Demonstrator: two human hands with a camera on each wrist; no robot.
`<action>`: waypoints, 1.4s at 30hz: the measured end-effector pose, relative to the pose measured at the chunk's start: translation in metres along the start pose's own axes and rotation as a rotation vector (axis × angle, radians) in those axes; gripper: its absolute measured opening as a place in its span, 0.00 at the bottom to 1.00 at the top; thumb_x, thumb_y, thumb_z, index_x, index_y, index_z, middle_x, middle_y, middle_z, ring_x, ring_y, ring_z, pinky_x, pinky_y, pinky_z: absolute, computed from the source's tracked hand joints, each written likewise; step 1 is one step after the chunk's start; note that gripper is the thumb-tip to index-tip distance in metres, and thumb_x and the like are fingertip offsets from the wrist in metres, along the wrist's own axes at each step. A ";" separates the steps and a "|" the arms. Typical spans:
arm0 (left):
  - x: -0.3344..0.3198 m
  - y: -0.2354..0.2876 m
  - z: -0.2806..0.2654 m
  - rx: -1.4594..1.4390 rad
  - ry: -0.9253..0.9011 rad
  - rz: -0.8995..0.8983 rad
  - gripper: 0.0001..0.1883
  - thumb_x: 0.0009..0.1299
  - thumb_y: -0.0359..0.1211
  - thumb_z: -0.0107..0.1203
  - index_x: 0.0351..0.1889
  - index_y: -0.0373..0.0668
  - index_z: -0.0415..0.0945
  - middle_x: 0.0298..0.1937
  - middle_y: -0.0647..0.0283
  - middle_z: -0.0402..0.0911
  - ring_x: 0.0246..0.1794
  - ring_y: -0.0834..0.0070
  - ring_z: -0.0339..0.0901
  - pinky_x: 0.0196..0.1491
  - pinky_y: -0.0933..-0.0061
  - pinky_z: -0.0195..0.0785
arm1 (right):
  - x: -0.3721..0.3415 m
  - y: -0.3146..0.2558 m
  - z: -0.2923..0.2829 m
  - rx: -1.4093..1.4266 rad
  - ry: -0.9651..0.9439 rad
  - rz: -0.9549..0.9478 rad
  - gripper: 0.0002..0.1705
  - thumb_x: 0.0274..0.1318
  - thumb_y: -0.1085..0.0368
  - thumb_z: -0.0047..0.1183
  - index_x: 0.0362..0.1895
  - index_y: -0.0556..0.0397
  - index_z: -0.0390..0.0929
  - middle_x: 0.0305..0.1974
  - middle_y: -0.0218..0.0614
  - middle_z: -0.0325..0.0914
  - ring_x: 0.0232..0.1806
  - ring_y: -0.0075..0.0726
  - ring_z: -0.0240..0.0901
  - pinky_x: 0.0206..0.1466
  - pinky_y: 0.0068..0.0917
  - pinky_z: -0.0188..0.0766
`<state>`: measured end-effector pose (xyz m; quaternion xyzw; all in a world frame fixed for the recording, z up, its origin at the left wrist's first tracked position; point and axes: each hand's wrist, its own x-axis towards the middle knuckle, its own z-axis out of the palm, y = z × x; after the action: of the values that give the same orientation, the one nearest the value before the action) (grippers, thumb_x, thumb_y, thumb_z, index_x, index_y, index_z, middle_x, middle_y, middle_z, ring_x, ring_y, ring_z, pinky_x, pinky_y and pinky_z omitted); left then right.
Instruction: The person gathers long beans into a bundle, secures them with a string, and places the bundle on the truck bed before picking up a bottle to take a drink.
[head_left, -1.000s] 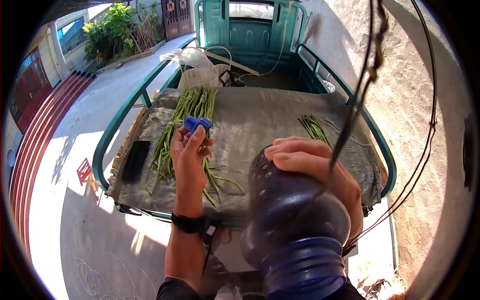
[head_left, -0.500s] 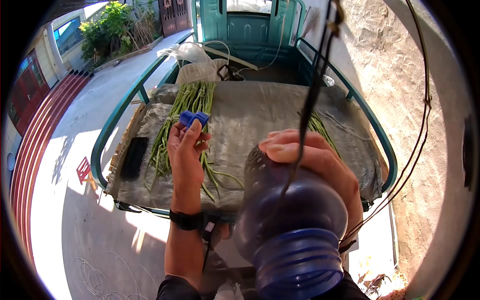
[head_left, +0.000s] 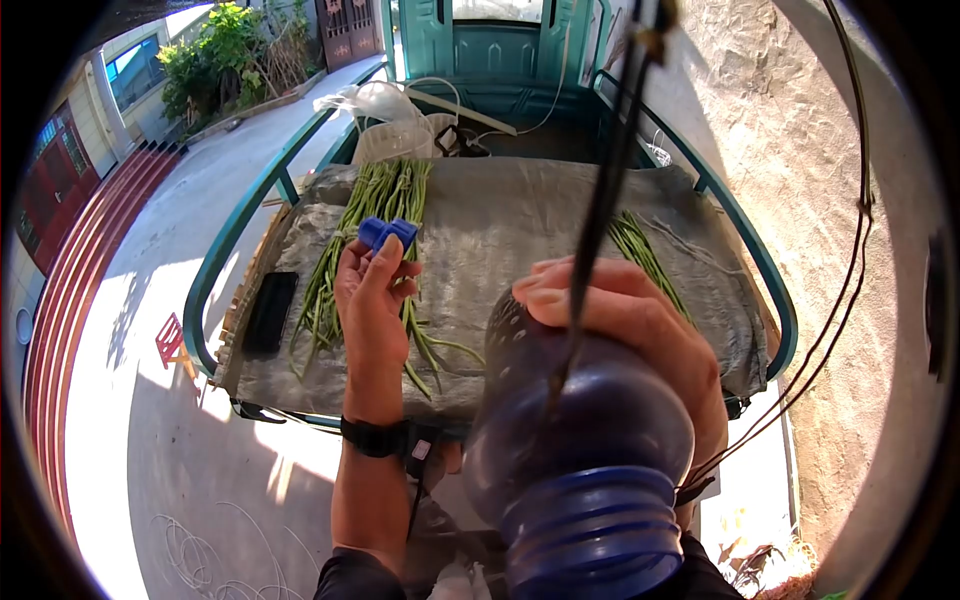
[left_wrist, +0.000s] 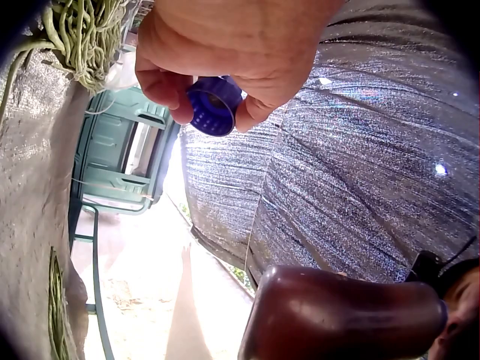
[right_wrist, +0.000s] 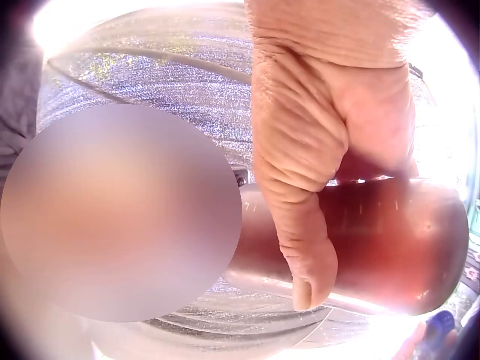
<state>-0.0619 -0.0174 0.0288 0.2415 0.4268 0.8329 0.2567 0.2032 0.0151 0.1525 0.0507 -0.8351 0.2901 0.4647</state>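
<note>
My right hand [head_left: 640,330] grips a dark, see-through plastic bottle [head_left: 580,405] around its body, thumb and fingers on opposite sides in the right wrist view. The bottle is tipped, with its ridged blue neck [head_left: 590,520] towards the wearer. Between thumb and fingers, my left hand [head_left: 375,300] pinches a blue cap [left_wrist: 214,109], whose hollow underside shows in the left wrist view. Beneath that hand lies a bundle of long green beans [head_left: 390,190] on a grey sheet [head_left: 500,240]. A smaller bundle of beans [head_left: 645,260] lies beyond my right hand.
The sheet covers part of a green cart bed with side rails [head_left: 235,235]. A black phone [head_left: 270,312] lies at its left edge. White baskets [head_left: 395,142] stand farther back. Dark cords [head_left: 600,200] hang before the view, and a rough wall [head_left: 790,250] rises at right.
The bottle has shifted slightly left in the head view, still in my right hand. My left hand keeps the cap pinched and has hardly moved.
</note>
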 end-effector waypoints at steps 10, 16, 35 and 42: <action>-0.002 0.002 0.003 0.000 0.027 0.003 0.19 0.75 0.41 0.67 0.57 0.47 0.74 0.44 0.69 0.82 0.38 0.79 0.82 0.39 0.78 0.72 | 0.001 0.002 -0.005 0.013 -0.082 0.035 0.33 0.50 0.68 0.74 0.63 0.52 0.80 0.61 0.47 0.80 0.67 0.53 0.77 0.69 0.45 0.75; -0.001 0.001 0.001 -0.002 0.025 0.010 0.19 0.75 0.40 0.67 0.57 0.47 0.74 0.45 0.69 0.82 0.37 0.79 0.82 0.37 0.79 0.72 | 0.000 0.002 0.000 0.046 -0.005 -0.040 0.32 0.50 0.68 0.73 0.62 0.53 0.81 0.61 0.46 0.80 0.67 0.53 0.76 0.69 0.45 0.74; -0.001 0.004 0.002 -0.001 0.045 0.011 0.18 0.74 0.38 0.67 0.56 0.46 0.73 0.44 0.68 0.82 0.36 0.78 0.82 0.37 0.78 0.71 | -0.002 -0.012 0.018 -0.084 0.135 0.094 0.25 0.50 0.59 0.71 0.51 0.56 0.82 0.49 0.53 0.85 0.57 0.55 0.82 0.68 0.52 0.72; -0.002 0.005 0.002 0.003 0.057 0.012 0.26 0.71 0.41 0.71 0.59 0.40 0.72 0.43 0.68 0.81 0.37 0.81 0.81 0.38 0.80 0.69 | -0.001 -0.011 0.015 -0.008 0.121 0.033 0.25 0.52 0.68 0.71 0.56 0.58 0.84 0.54 0.48 0.82 0.60 0.55 0.80 0.67 0.48 0.74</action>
<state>-0.0599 -0.0200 0.0338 0.2206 0.4337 0.8402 0.2393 0.1967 -0.0023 0.1506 0.0175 -0.8073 0.2971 0.5096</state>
